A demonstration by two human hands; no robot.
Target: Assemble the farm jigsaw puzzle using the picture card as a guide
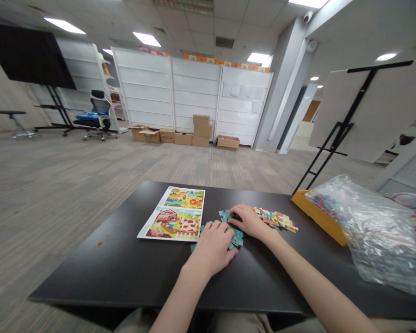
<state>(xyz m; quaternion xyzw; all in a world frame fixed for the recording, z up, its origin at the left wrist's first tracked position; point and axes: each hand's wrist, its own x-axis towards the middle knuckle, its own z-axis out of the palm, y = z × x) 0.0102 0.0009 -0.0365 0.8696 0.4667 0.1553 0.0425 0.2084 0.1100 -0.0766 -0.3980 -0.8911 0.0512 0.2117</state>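
Teal jigsaw puzzle pieces (238, 237) lie on the black table beneath and between my hands. My left hand (213, 245) rests over them, palm down, its fingers lightly bent and its thumb out to the side; it covers part of them. Just to its right, my right hand (249, 221) is curled, thumb and forefinger at the edge of a teal puzzle piece (224, 214). Multicoloured puzzle pieces (280, 219) lie behind the right wrist, partly hidden by it. Left of my hands is a printed picture sheet (175, 214) with a farm scene and an animal scene.
At the table's right side, a yellow box (319, 219) stands beside a large clear plastic bag (384, 236). The black table (118, 263) has its left edge over carpet. Beyond are a stand with a white board (370, 106), cardboard boxes (201, 132) and an office chair (97, 115).
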